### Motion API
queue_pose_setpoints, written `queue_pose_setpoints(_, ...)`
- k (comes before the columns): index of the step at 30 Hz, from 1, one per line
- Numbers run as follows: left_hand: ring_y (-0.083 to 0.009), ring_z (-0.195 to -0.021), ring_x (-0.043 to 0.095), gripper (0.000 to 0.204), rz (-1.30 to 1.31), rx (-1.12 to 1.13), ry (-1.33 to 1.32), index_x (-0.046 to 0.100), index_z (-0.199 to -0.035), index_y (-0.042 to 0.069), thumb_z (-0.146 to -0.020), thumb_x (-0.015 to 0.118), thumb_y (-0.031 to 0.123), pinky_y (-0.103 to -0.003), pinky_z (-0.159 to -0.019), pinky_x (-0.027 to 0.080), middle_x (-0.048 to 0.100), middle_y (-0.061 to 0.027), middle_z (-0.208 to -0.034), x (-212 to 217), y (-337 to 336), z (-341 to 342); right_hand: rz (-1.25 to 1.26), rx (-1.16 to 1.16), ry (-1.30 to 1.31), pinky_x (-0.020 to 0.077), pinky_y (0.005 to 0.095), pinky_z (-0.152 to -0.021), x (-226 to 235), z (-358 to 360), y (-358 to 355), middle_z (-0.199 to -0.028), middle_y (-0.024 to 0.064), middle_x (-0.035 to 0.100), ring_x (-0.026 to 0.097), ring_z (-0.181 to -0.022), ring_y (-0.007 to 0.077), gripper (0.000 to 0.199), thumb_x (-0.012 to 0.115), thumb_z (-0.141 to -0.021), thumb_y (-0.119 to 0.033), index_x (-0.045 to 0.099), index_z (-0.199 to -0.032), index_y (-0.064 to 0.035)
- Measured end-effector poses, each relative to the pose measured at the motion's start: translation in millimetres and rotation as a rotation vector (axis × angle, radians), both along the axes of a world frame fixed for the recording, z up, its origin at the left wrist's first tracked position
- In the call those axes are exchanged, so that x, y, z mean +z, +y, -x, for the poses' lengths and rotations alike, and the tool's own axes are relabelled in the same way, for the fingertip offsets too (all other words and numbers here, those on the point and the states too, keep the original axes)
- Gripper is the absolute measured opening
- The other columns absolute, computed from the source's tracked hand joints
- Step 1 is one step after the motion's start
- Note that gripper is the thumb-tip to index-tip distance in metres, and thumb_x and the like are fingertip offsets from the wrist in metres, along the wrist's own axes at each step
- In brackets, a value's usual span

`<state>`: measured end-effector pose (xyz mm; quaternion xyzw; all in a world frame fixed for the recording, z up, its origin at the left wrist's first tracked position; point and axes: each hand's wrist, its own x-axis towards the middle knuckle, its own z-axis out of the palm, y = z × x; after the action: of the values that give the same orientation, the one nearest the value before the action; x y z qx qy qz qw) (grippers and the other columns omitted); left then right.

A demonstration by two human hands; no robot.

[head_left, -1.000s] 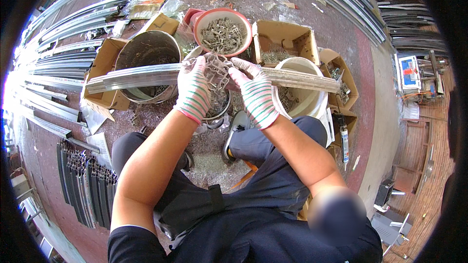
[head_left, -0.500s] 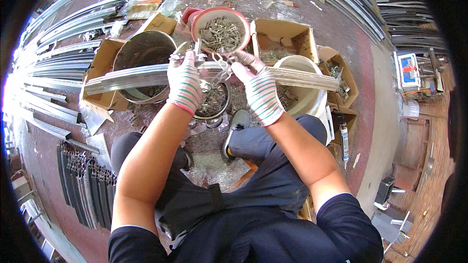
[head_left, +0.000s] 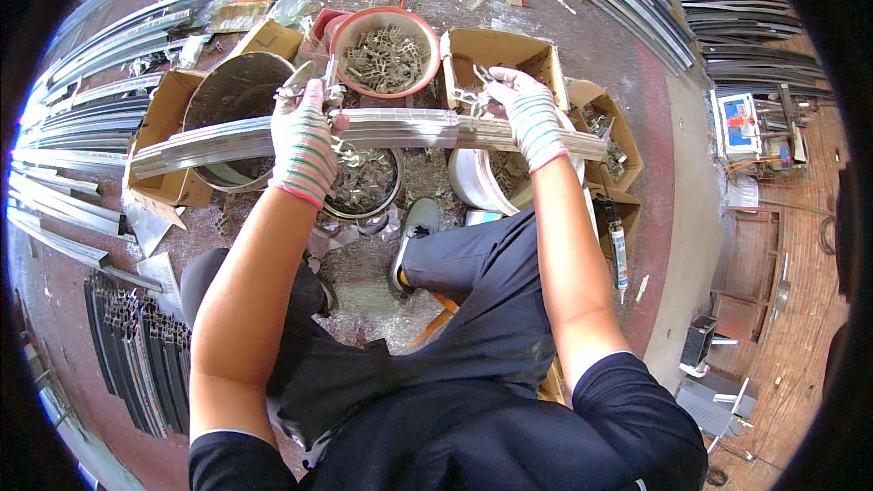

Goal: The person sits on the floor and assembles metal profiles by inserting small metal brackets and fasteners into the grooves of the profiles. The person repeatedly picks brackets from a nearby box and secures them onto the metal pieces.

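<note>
A long grey metal profile (head_left: 400,130) lies crosswise over the buckets in front of me. My left hand (head_left: 304,138), in a striped knit glove, grips the profile near its middle and also pinches a small metal clip at its upper edge. My right hand (head_left: 527,114), gloved the same way, holds a small metal clip against the profile further right. Below the profile stands a small bucket (head_left: 364,184) of metal clips. Behind it is a red-rimmed bowl (head_left: 386,53) filled with more clips.
A large round bucket (head_left: 238,100) sits in a cardboard box on the left, a white bucket (head_left: 475,180) on the right. Open cardboard boxes (head_left: 498,53) stand behind. Bundles of long metal profiles (head_left: 82,109) lie left and far right. A sealant tube (head_left: 619,250) lies by my right leg.
Both hands have moved apart along the profile, the left one leftward, the right one rightward, each with a small clip. The profile has stayed across the buckets.
</note>
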<state>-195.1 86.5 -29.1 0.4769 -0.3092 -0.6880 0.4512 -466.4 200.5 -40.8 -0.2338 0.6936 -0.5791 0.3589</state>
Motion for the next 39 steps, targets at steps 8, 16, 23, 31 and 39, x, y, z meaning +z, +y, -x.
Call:
queue_pose_setpoints(8,-0.0095,-0.072,0.059,0.019,-0.016,-0.003,0.029,0.061,-0.121,0.014,-0.102,0.059,0.018,-0.021,-0.053,0.053,0.064,-0.0006,-0.093,6,-2,-2,-0.26,0.035,0.466,0.0556,0.0286,-0.053,-115,43,-4,-0.092,0.0109,0.07,0.065,-0.064,0.0164,0.028,0.066,-0.091,-0.002,0.065,-0.118,-0.0002)
queue_pose_setpoints(16,-0.01,-0.075,0.062,0.019,0.009,-0.008,0.042,0.062,-0.12,0.014,-0.101,0.06,0.018,-0.022,-0.052,0.054,0.066,-0.0005,-0.097,7,-4,-9,-0.242,0.031,0.24,0.0569,0.0293,-0.054,-92,39,-1,-0.091,0.0113,0.071,0.067,-0.065,0.0189,0.029,0.064,-0.092,-0.004,0.064,-0.121,0.0004)
queue_pose_setpoints(23,-0.0093,-0.073,0.062,0.021,0.024,-0.026,0.061,0.062,-0.122,0.014,-0.101,0.06,0.017,-0.021,-0.051,0.054,0.065,-0.0001,-0.096,6,-4,-11,-0.565,0.111,0.863,0.0544,0.0413,-0.086,-77,32,-4,-0.101,0.0172,0.074,0.07,-0.096,0.0332,0.033,0.069,-0.083,-0.024,0.071,-0.112,-0.0087)
queue_pose_setpoints(31,-0.0084,-0.07,0.06,0.022,0.024,-0.017,0.058,0.062,-0.123,0.013,-0.101,0.061,0.017,-0.02,-0.049,0.053,0.065,0.0001,-0.094,7,-4,-8,-0.408,0.213,0.409,0.0557,0.0368,-0.066,-77,19,-1,-0.083,0.0164,0.072,0.07,-0.068,0.0235,0.026,0.067,-0.087,-0.017,0.073,-0.111,-0.0085)
queue_pose_setpoints(39,-0.008,-0.074,0.06,0.022,0.032,-0.024,0.056,0.062,-0.122,0.013,-0.101,0.061,0.018,-0.02,-0.049,0.053,0.064,0.0008,-0.098,10,-3,-9,-0.578,0.204,0.698,0.0552,0.0398,-0.074,-50,27,3,-0.086,0.0146,0.074,0.071,-0.075,0.026,0.024,0.065,-0.089,-0.026,0.075,-0.104,-0.0097)
